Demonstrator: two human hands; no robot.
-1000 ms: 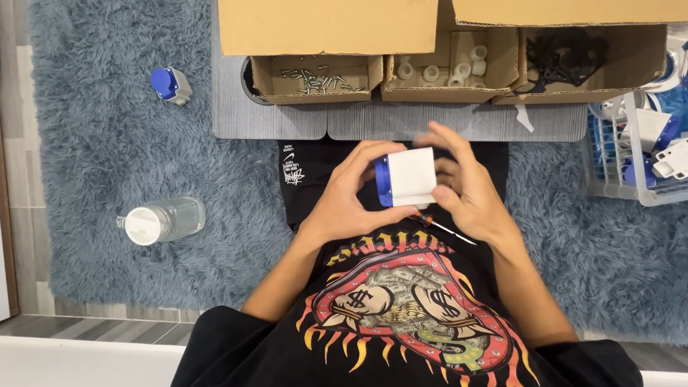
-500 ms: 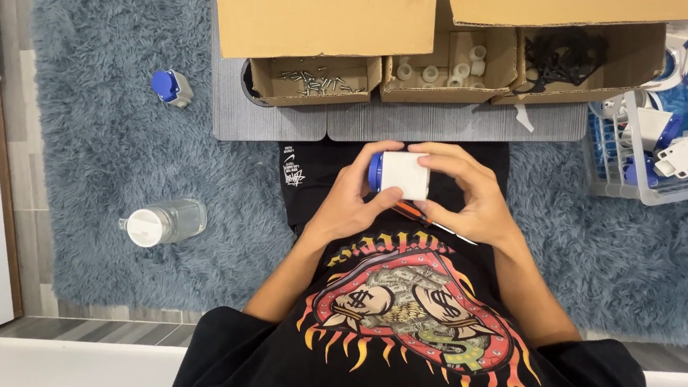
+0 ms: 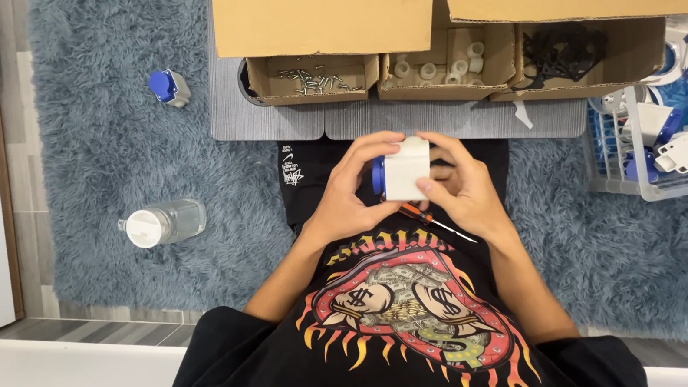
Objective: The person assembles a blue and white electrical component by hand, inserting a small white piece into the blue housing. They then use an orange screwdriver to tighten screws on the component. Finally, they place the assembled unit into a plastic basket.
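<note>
**Both hands clasp a white block over the lap**

Forearms angle in from the black shirt [image 3: 406,332]. The left hand [image 3: 348,198] and right hand [image 3: 467,191] close together around a white block with a blue cap [image 3: 404,170]. A screwdriver [image 3: 432,220] lies under them. Blue rug [image 3: 105,147] lies open either side; beyond, cardboard boxes [image 3: 321,24] wall the far edge.

My left hand [image 3: 352,199] and right hand [image 3: 467,191] meet in front of my chest, fingers curled inward toward each other, forearms bare and angled in from either side, elbows bent.
</note>
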